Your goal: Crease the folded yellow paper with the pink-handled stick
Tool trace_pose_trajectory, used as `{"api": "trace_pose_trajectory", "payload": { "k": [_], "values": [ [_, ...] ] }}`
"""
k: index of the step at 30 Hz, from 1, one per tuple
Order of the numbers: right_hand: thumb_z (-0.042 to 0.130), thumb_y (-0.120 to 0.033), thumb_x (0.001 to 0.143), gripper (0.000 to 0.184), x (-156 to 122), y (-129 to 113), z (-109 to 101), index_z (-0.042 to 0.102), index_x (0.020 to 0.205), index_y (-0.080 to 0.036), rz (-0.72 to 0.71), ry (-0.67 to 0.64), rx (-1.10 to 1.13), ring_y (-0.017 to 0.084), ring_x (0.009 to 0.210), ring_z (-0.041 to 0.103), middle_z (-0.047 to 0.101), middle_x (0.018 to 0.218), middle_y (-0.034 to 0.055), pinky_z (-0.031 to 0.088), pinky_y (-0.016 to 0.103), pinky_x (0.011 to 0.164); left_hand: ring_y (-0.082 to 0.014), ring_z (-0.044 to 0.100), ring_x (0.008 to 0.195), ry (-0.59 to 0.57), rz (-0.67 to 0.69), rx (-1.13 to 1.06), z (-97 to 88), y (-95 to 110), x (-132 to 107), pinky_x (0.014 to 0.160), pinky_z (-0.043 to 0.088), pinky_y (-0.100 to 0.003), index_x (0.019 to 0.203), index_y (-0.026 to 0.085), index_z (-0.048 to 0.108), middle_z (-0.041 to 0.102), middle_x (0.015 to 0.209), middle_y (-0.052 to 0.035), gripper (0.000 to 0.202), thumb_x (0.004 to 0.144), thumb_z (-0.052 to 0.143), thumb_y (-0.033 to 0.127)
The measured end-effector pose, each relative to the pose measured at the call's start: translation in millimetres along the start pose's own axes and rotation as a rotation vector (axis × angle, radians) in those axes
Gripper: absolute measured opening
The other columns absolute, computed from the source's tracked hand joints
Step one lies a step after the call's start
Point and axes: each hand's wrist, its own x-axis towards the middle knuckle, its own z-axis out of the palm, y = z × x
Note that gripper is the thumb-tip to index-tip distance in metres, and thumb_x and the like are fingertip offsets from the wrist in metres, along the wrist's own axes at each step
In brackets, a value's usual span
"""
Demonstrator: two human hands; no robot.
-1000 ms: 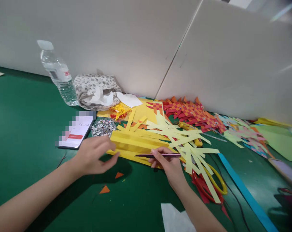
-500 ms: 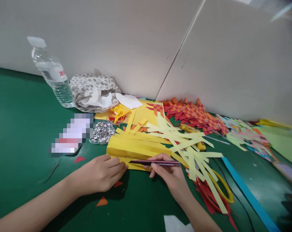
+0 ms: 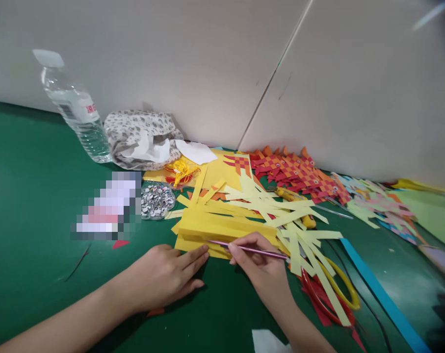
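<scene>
A creased sheet of yellow paper (image 3: 222, 227) lies folded on the green table in front of me, its lower flap toward me. My left hand (image 3: 170, 269) rests palm down at the paper's lower left, fingers stretched out on the near flap and thumb apart. In my right hand (image 3: 261, 262) is a slim pink-purple tool with a narrow tip (image 3: 261, 251), held like a pen. The tip points left and lies at the crease of the yellow paper, close to my left fingertips. Whether it is a pen or a knife I cannot tell.
Pale yellow paper strips (image 3: 303, 211) heap up at the right, over red-and-yellow-handled scissors (image 3: 340, 294). Behind lie woven red-orange paper fish (image 3: 296, 169), a yellow-handled cutter (image 3: 292, 198), a bag of googly eyes (image 3: 158, 200), a tissue pouch (image 3: 141, 132) and a water bottle (image 3: 77, 110).
My left hand has gone from curled fingers at the paper's edge to fingers stretched flat on it. The yellow paper has shifted slightly right, and the tool has tilted, its tip up.
</scene>
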Motion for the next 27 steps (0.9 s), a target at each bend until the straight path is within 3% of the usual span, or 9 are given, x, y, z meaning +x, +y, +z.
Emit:
{"api": "trace_pose_trajectory", "payload": {
  "k": [5,15,27],
  "values": [
    [0.068,-0.038,0.081,0.019,2.4,7.0,5.6,0.064,0.075,-0.021,0.027,-0.041,-0.018,0.017,0.066,0.065,0.066,0.069,0.0018,0.052,0.027,0.062,-0.015,0.066,0.059,-0.008,0.007,0.029,-2.0,0.9,1.2,0.048,0.048,-0.03,0.12,0.012,0.06,0.063,0.125,-0.0102,0.04,0.097,0.041,0.039],
    [0.065,-0.041,0.083,0.023,4.2,8.6,2.9,0.062,0.075,-0.02,0.092,-0.075,0.003,0.014,0.059,0.061,0.063,0.061,-0.0006,0.048,0.025,0.059,-0.0137,0.061,0.051,0.23,0.043,0.113,1.3,-2.2,-3.5,0.041,0.043,-0.03,0.099,0.01,0.068,0.074,0.099,-0.0062,0.022,0.093,0.048,0.018],
    [0.064,-0.037,0.083,0.019,4.9,10.5,3.8,0.062,0.074,-0.02,0.076,-0.105,-0.056,0.014,0.058,0.06,0.062,0.06,-0.0017,0.046,0.024,0.058,-0.0136,0.059,0.048,0.224,0.036,0.117,2.1,-4.1,-3.9,0.04,0.043,-0.03,0.098,0.014,0.07,0.074,0.099,-0.0043,0.022,0.093,0.049,0.02]
  ]
}}
